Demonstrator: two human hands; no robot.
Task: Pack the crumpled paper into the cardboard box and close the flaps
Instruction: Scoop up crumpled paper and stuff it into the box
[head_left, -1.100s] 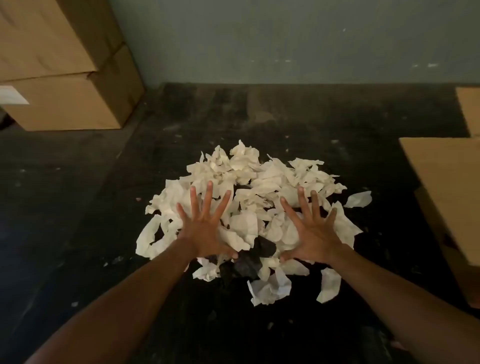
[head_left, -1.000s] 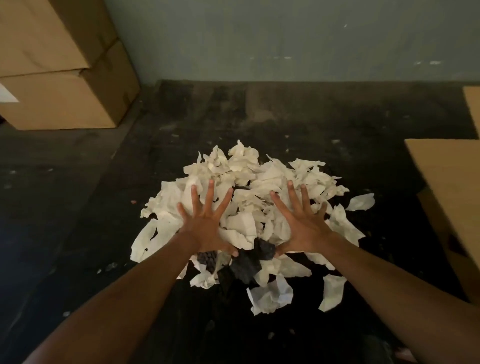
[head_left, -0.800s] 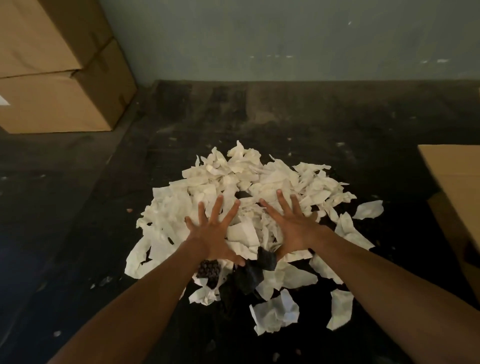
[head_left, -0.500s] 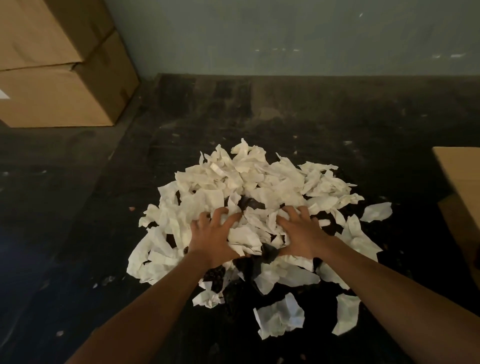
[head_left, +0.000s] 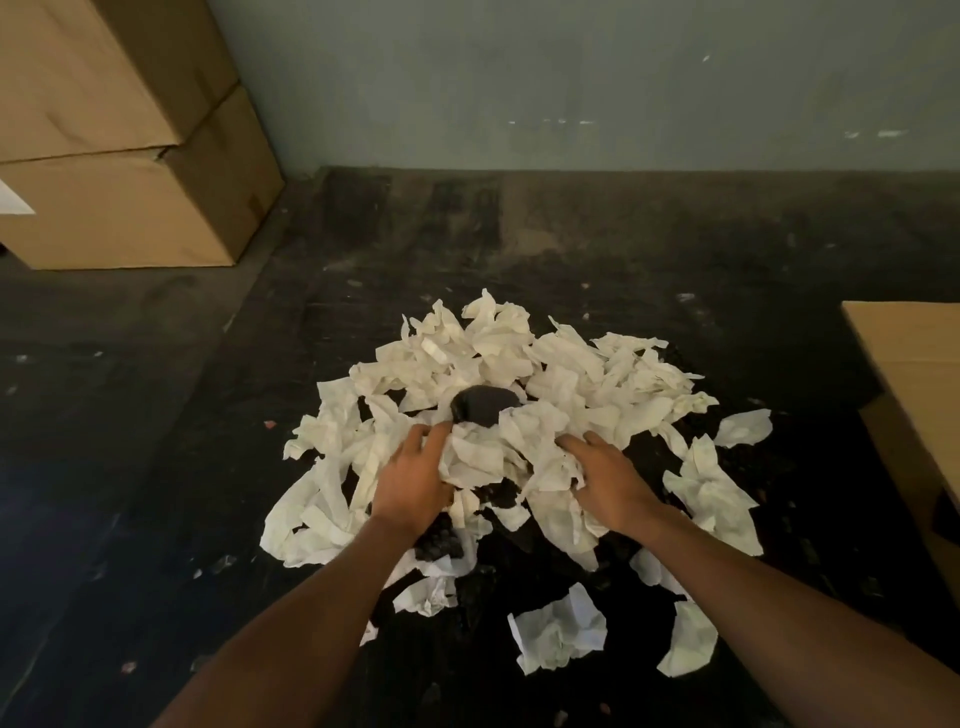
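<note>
A heap of white crumpled paper (head_left: 519, 374) lies on the dark floor in front of me, with a dark lump (head_left: 483, 404) showing near its middle. My left hand (head_left: 415, 480) and my right hand (head_left: 605, 480) are sunk into the near side of the heap, fingers curled round a bunch of paper (head_left: 491, 457) held between them. The cardboard box (head_left: 914, 415) stands at the right edge, only its flap and one side in view.
Two stacked closed cardboard boxes (head_left: 130, 145) stand at the far left against a grey-green wall (head_left: 571, 78). Loose paper pieces (head_left: 558, 631) lie scattered on the floor nearer to me. The floor (head_left: 130, 415) is dark and speckled with small scraps.
My hands lay flat with spread fingers on the heap; they have since drawn together and curled into the paper, bunching it between them. The view has shifted slightly left.
</note>
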